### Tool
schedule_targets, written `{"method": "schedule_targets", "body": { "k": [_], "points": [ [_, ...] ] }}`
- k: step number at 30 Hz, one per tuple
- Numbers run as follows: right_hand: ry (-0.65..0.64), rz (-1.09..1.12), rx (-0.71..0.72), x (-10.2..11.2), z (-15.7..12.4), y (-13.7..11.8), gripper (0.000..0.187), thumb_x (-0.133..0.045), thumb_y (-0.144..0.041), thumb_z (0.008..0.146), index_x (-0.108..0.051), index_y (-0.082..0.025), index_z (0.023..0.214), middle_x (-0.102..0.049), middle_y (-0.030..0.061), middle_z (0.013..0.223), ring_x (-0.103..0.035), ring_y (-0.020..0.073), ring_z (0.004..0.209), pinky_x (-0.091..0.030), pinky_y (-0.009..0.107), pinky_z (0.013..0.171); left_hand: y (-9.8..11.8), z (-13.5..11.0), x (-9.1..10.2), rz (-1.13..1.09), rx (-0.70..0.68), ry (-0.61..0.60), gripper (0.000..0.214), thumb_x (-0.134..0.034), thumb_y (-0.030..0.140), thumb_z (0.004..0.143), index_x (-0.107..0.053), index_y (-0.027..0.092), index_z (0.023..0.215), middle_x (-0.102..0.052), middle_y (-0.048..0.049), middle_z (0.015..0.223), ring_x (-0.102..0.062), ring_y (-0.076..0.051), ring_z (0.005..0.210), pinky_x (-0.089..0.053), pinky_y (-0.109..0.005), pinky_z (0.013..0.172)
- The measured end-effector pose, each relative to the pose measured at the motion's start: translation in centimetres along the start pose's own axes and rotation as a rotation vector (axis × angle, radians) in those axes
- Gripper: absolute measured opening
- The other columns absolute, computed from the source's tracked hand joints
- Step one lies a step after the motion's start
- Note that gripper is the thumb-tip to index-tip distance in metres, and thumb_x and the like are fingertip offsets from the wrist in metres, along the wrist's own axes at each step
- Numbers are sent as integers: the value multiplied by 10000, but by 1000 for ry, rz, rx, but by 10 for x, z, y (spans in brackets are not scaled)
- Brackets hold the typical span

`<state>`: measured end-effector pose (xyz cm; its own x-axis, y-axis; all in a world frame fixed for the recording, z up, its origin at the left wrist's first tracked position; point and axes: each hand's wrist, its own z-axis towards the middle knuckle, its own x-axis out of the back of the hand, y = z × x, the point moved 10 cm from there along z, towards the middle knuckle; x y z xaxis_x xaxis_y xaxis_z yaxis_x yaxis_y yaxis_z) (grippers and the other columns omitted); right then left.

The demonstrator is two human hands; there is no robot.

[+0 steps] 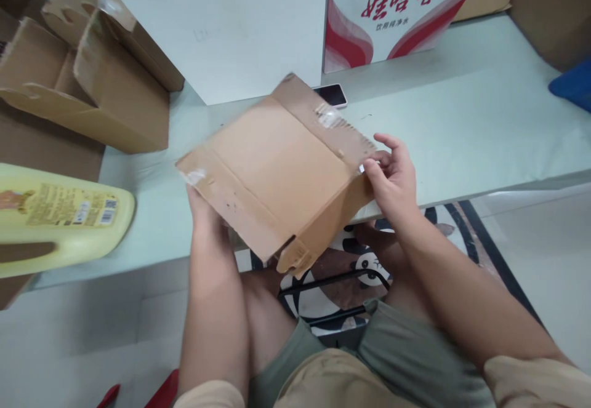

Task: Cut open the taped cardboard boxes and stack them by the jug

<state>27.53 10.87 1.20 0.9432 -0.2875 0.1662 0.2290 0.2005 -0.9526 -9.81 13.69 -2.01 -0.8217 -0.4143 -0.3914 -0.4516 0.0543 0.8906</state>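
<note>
A flattened brown cardboard box [277,168] with torn tape on its edges is held tilted above the near edge of the pale table [462,131]. My left hand [203,211] supports it from beneath at the left end, its fingers hidden behind the cardboard. At the box's right corner my right hand [392,174] pinches a small piece of clear tape between thumb and fingers.
Open cardboard boxes [92,76] stand at the left. A yellow plastic jug [60,217] lies at the left edge. A phone [332,94] lies behind the held box. A red-and-white carton [392,14] stands at the back. A blue object [572,85] shows far right.
</note>
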Motion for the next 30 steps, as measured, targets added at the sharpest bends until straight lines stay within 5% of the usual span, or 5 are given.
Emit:
{"method": "schedule_targets", "body": {
  "k": [7, 14, 17, 21, 30],
  "points": [
    [76, -93, 32, 10, 9, 13, 610, -718, -640, 835, -570, -259, 1290, -654, 108, 1346, -658, 246, 1177, -578, 422, 934, 20, -6, -12, -96, -106, -38, 287, -632, 524, 883, -676, 241, 879, -713, -22, 678, -716, -273, 951, -559, -381, 758],
    [-400, 353, -401, -48, -16, 31, 593, -816, -744, 649, -643, -211, 846, -637, -12, 647, -512, 108, 462, -407, 230, 382, 19, -5, -18, -192, -85, -48, 300, -490, 472, 972, -682, 243, 1003, -758, -30, 788, -708, -256, 1028, -562, -365, 824],
    [-334, 425, -417, -41, -19, 18, 556, -863, -685, 631, -630, -206, 789, -584, -46, 569, -359, 54, 376, -290, 200, 318, 25, -7, -32, -285, -169, -112, 315, -474, 457, 929, -685, 233, 995, -766, -63, 870, -704, -275, 1061, -565, -390, 870],
    [-39, 363, -263, 13, -5, 10, 500, -836, -657, 707, -616, -214, 779, -553, -54, 549, -355, 55, 353, -331, 216, 297, 2, -9, -42, -411, 0, -85, 289, -462, 428, 866, -673, 236, 913, -743, -34, 836, -702, -179, 808, -562, -308, 758],
    [778, 63, 15, 238, -26, 25, 279, -889, -433, 754, -687, -250, 693, -679, 17, 641, -586, 82, 417, -532, 240, 407, -4, -22, -48, -484, 163, 24, 293, -423, 413, 897, -613, 218, 791, -601, -15, 647, -553, -132, 544, -482, -264, 564]
  ]
}}
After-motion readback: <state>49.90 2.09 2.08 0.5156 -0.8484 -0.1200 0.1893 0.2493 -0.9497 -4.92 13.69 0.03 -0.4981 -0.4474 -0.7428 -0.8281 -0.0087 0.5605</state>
